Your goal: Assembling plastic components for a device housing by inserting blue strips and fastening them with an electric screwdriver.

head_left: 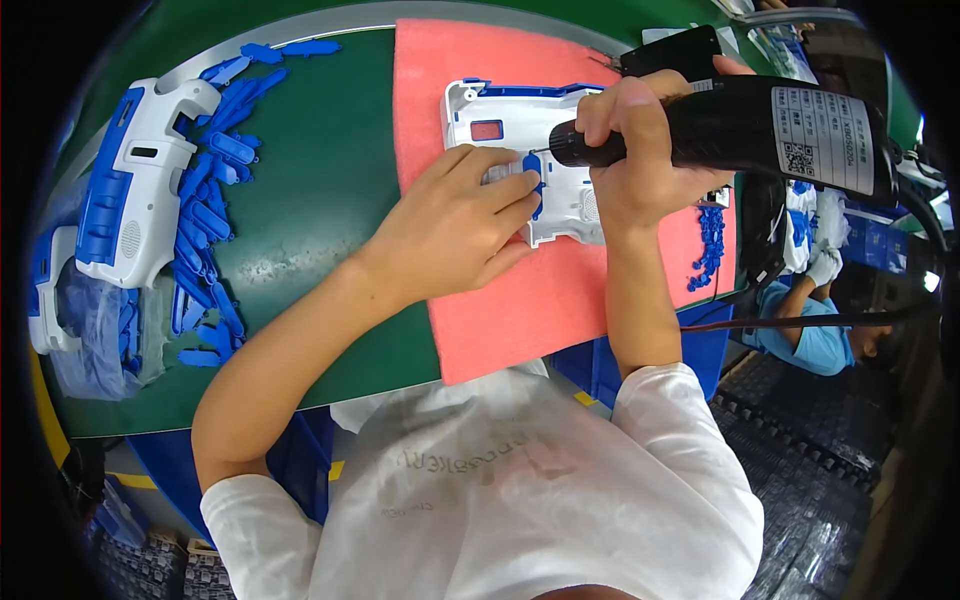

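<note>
where hands meet, white-and-blue plastic housing (520, 150)

White plastic shell (520, 140) lies flat on pink mat (480, 290).

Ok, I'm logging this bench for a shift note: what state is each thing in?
Left hand: pressing a small blue part onto the white housing.
Right hand: gripping the black electric screwdriver, tip at the blue part.
White housing: lying flat on the pink mat.
White and blue assembled unit: lying by loose blue parts.
</note>
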A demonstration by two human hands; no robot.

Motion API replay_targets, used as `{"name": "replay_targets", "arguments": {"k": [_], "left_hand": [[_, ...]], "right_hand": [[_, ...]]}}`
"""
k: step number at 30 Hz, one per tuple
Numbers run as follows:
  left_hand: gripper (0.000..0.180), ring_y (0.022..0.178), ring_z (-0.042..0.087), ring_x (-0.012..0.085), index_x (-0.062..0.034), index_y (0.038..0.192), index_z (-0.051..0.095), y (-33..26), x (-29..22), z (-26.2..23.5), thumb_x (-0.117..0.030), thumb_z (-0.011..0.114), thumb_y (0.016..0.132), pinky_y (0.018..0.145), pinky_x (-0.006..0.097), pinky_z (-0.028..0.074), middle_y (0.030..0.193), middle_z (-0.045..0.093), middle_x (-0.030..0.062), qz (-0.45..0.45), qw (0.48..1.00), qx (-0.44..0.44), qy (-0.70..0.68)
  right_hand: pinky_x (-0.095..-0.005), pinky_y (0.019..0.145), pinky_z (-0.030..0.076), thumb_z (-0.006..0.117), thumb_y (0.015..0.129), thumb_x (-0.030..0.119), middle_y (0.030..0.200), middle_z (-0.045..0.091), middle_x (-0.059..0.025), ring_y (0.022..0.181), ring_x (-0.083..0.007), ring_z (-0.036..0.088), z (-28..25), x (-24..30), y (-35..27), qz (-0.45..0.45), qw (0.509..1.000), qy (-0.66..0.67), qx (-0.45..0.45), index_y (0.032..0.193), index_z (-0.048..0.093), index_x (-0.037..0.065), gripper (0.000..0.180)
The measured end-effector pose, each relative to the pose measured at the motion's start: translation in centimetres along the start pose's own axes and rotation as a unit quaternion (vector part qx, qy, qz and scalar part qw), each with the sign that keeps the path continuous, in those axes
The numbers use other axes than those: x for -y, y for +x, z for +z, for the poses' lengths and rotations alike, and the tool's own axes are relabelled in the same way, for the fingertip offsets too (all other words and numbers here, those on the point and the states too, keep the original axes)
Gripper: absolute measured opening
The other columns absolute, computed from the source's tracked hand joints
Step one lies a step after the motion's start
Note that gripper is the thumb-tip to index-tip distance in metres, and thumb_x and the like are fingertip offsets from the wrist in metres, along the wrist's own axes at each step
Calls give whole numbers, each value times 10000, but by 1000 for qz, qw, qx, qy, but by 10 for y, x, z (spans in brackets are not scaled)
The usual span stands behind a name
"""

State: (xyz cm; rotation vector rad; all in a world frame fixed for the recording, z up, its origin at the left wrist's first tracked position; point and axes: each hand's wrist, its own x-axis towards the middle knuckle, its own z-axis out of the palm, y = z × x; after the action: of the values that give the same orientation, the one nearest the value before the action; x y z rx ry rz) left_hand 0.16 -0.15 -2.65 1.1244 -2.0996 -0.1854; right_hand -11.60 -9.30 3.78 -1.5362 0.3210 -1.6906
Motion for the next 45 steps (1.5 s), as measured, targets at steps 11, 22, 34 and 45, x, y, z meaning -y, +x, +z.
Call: {"name": "replay_targets", "arguments": {"k": [11, 22, 34, 45], "left_hand": [[379, 1120, 541, 302, -27, 1013, 674, 8, -2, -7, -175, 748, 672, 904, 411, 492, 1149, 611, 69, 31, 999, 7, -2], [422, 1128, 544, 311, -19, 1029, 671, 9, -5, -7, -176, 775, 651, 915, 415, 472, 1178, 619, 93, 26, 999, 16, 13], [406, 1107, 552, 316, -22, 999, 682, 9, -9, -7, -168, 777, 633, 889, 414, 484, 1145, 628, 87, 13, 999, 14, 26], [624, 1014, 532, 311, -46, 1284, 545, 13, -5, -12, -204, 723, 708, 859, 410, 458, 1098, 585, 133, -22, 999, 35, -35]], "right_hand": [[-321, 473, 488, 537, 771, -146, 664, 550, -90, 465, -152, 524, -8, 5, 1, 27, 996, -71, 52, 1237, 297, 5, 545], [-338, 448, 483, 544, 805, -70, 549, 521, -85, 415, -163, 503, -146, 93, 57, -183, 963, -122, -157, 1316, 314, -6, 564], [-261, 469, 456, 595, 761, -130, 610, 560, -49, 465, -128, 543, -160, 74, 37, -40, 982, -158, -98, 1244, 408, -69, 521], [-239, 419, 442, 608, 801, -109, 555, 551, -61, 437, -121, 545, -31, 38, 1, -19, 999, 33, 17, 757, 528, -30, 120]]}}
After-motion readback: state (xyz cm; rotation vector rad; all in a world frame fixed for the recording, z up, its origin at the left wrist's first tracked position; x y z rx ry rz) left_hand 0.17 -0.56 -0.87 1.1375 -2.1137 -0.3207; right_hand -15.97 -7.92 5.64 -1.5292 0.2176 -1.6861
